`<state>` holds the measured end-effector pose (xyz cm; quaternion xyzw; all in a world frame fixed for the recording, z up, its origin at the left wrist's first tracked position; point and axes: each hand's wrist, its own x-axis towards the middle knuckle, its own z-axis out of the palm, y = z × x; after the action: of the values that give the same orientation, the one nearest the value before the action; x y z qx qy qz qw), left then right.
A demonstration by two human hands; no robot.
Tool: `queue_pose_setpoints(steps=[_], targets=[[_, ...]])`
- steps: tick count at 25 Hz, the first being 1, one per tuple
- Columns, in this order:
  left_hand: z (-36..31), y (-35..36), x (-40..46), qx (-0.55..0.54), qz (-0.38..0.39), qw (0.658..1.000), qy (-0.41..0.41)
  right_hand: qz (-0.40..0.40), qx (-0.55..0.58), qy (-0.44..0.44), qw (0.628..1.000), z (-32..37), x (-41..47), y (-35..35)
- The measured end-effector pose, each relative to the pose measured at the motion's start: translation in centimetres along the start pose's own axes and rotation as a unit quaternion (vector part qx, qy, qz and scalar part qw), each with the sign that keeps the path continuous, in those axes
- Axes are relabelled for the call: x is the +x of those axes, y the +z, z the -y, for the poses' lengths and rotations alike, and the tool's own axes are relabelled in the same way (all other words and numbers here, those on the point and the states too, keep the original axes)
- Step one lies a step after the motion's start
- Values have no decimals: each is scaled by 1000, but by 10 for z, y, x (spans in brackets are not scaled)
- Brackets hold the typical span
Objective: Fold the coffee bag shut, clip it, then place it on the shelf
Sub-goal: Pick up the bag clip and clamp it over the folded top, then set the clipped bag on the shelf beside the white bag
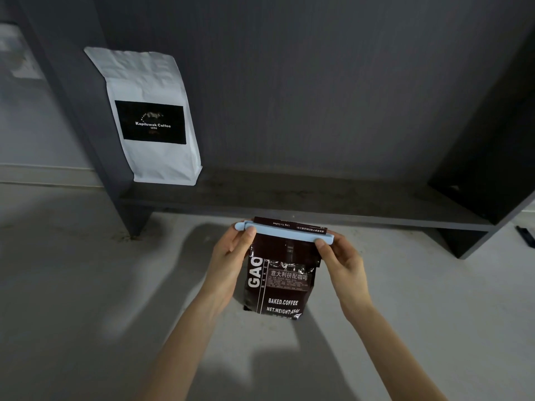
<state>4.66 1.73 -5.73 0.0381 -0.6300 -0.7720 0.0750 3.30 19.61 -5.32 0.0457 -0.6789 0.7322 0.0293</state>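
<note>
Hands at either end of a pale blue clip, lying crosswise over the folded top of a dark brown coffee bag. Left hand curled around the clip's left end, thumb on top near the rounded hinge tip, fingers hidden behind the bag. Right hand pinched on the clip's right end, thumb pressed on the upper face, fingers tucked out of sight behind. Both hands closed on the clip. Whether the clip is fully latched: cannot tell.

Bag upright on a pale grey floor, just in front of a low dark shelf and not on it. Folded flap sticking up just above the clip, small print on it upside down. White lettering on the bag's front: "GAO", "BAKED.COFFEE", "NET.WEIGHT", plus a line of Chinese characters. Lower part of the bag between the two forearms.

Shelf board dark grey, with a dark back panel and dark side walls. White bag standing at the far left of the shelf, leaning back against the panel, black label reading "Kopiluwak Coffee". Well apart from the brown bag. Rest of the shelf board bare. Soft shadows of the arms across the floor to the left of and below the hands.
</note>
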Motion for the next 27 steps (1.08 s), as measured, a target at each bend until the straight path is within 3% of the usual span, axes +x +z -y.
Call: queue_pose_setpoints(steps=[8, 11, 15, 18, 20, 24, 27], targets=[[25, -8, -9, 107, 51, 993, -12, 33, -115, 45, 992, -37, -2, -10], [36, -12, -17, 102, 64, 992, -40, 41, -79, 54, 995, -48, -11, -9], [41, -15, -19, 156, 45, 986, -27, -28, -60, 51, 996, -50, -17, -6], [45, -15, -16, 223, 0, 975, -17, 2, -135, 16, 991, -54, -31, 0], [49, -17, -15, 233, -13, 972, -21, 13, -169, 0, 985, -58, -39, 3], [52, -23, -20, 188, 62, 979, -52, -22, -190, 7, 981, -54, -32, 7], [45, -27, -21, 203, 65, 977, -10, -16, -209, -3, 978, -43, -21, 14]])
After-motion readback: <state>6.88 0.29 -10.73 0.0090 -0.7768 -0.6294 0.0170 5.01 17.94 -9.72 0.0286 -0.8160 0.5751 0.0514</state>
